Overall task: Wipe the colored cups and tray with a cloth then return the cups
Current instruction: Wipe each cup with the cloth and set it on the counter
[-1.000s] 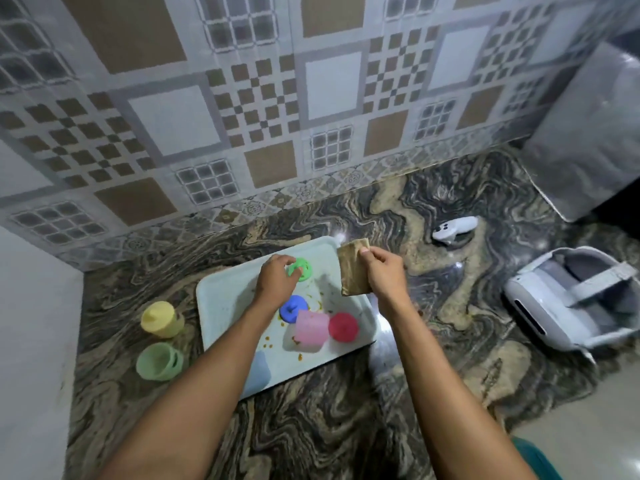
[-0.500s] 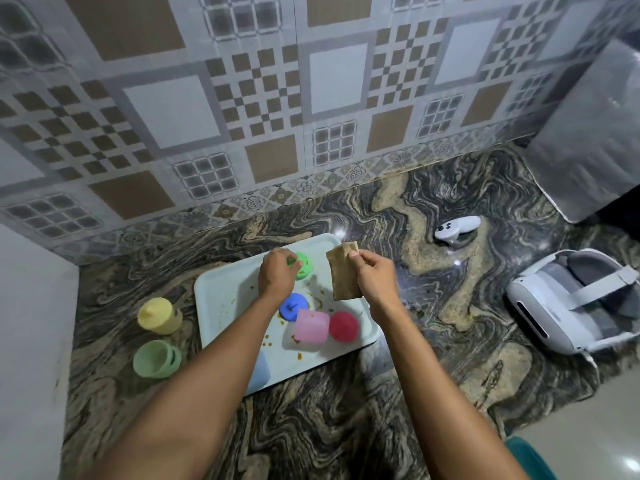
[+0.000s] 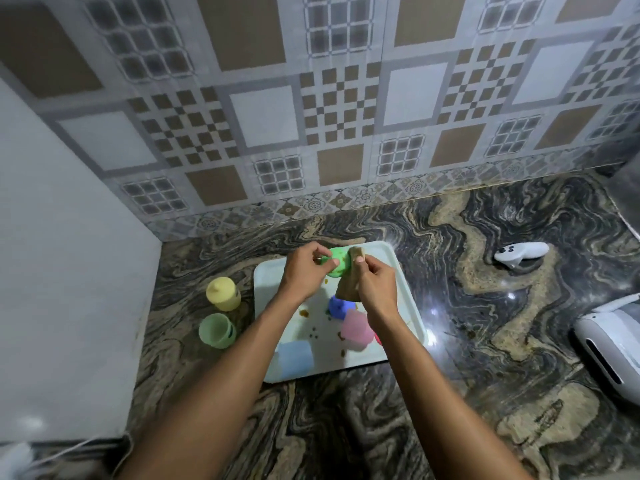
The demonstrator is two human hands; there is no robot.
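left hand [image 3: 304, 271]: round green cup [image 3: 338, 263] | right hand [image 3: 375, 289]: limp brown cloth [image 3: 349, 289]

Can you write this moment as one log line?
step: wipe green cup; left hand: holds green cup; right hand: holds cloth against it; tray: brown spots

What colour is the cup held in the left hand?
The cup is bright green, seen in the head view.

Back wall [image 3: 311, 116]: tiled in grey, brown and checkered squares.
Left wall [image 3: 62, 271]: left plain, pale grey.
Table [image 3: 485, 358]: swirled dark marble; bright light spots are reflected on it.
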